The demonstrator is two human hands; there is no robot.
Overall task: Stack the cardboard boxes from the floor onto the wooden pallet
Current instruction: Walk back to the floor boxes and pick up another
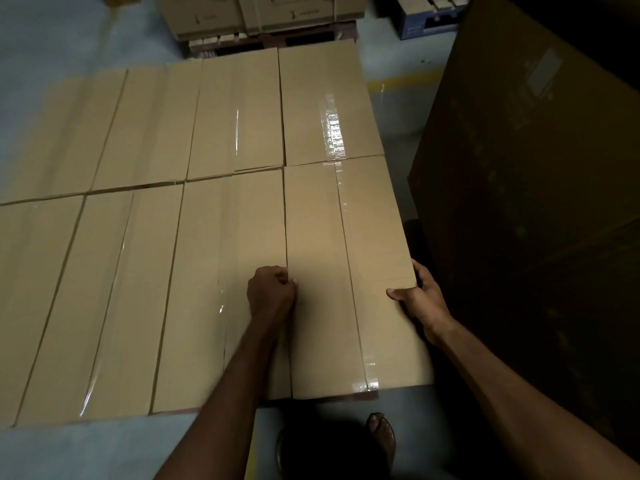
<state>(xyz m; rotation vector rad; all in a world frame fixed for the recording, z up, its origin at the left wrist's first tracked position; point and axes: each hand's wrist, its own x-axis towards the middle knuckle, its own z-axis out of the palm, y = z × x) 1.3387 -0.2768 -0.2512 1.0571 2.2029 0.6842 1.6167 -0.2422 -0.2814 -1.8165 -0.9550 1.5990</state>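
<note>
Several long taped cardboard boxes lie side by side in two rows, forming a flat layer. The near right box is the one between my hands. My left hand has its fingers curled into the seam along that box's left edge. My right hand grips the box's right edge, thumb on top and fingers down the side. A strip of the reddish wooden pallet shows under the box's near end.
A tall dark cardboard box stands close on the right. Behind the layer another pallet with strapped boxes stands, with a blue crate to its right. My sandalled foot is on the pale floor by the near edge.
</note>
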